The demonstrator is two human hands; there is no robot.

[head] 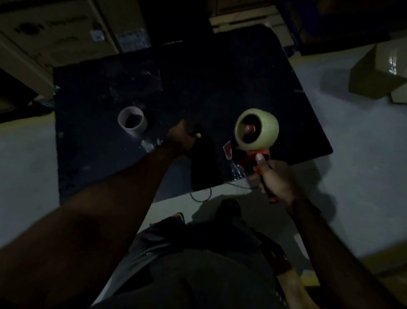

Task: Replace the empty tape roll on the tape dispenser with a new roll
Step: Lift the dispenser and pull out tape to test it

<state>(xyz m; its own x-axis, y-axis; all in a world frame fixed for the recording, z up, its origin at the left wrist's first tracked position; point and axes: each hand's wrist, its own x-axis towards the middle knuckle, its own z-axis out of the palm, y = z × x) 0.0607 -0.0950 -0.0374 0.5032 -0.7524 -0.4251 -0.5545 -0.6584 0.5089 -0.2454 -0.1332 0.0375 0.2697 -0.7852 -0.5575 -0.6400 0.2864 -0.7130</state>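
Observation:
A red tape dispenser (256, 156) stands over the near right part of a black table (130, 85), with a full pale yellowish tape roll (265, 130) mounted on its hub. My right hand (275, 178) grips the dispenser's handle, thumb up against the red frame. A crinkled strip of clear tape (237, 171) hangs from the front of the dispenser. An empty whitish cardboard core (132, 120) lies on the table to the left. My left hand (183, 135) rests on the table between core and dispenser, fingers curled; the dim light hides whether it holds anything.
Cardboard boxes (49, 27) are stacked behind the table on the left, and another box (384, 76) sits on the grey floor to the right. A thin cable (201, 198) loops at the table's near edge. My legs and shoe are below the table edge.

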